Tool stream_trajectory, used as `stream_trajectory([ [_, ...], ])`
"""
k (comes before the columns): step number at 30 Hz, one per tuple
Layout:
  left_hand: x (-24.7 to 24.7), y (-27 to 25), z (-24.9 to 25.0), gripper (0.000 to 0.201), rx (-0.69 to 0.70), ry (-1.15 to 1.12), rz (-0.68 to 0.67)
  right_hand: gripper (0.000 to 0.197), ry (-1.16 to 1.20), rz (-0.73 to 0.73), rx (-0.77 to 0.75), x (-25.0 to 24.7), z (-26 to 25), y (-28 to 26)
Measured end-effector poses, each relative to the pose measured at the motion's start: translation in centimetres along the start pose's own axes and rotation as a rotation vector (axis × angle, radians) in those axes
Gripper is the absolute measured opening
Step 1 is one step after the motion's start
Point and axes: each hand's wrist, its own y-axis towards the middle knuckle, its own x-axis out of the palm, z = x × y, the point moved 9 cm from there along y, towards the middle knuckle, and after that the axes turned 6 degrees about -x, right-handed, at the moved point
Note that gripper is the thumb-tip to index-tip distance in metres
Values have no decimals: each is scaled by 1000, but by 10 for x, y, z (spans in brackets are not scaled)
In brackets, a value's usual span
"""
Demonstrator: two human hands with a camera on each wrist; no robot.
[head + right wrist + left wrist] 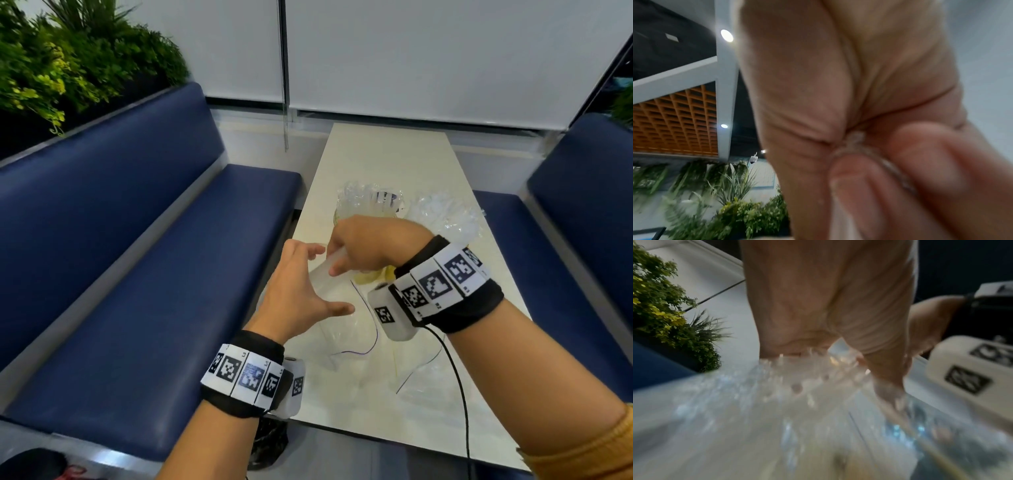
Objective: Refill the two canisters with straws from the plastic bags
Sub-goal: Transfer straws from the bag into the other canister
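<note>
Straws point(334, 262) gripped in right hand point(371, 245)

Both forearms reach forward, each wrist wrapped in a black band with printed markers. The left hand point(301, 294) is spread, fingers and thumb splayed apart and only loosely bent. Just beyond it the right hand point(370, 245) is curled closed, fingertips point(859, 181) pinched together.

Table point(387, 154) between bench seats point(144, 274) to left and right, with plants point(68, 61) behind the left bench, crumpled plastic bags point(445, 212) on the table's middle, both hands point(301, 291) above its near part.
</note>
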Motion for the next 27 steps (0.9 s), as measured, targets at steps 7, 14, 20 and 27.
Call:
stream_trajectory([
  [7,-5,8,-2,35,46,62,280,26,-21,147,-88,-27,-15,-8],
  [14,-12,12,-2,23,47,-181,338,43,61,799,-145,-48,-30,-18],
  [20,-16,9,1,13,30,-359,347,25,174,1053,-237,-33,-30,-14],
  [27,-14,11,-5,37,-85,-111,237,24,225,1091,-281,-69,-15,-20],
])
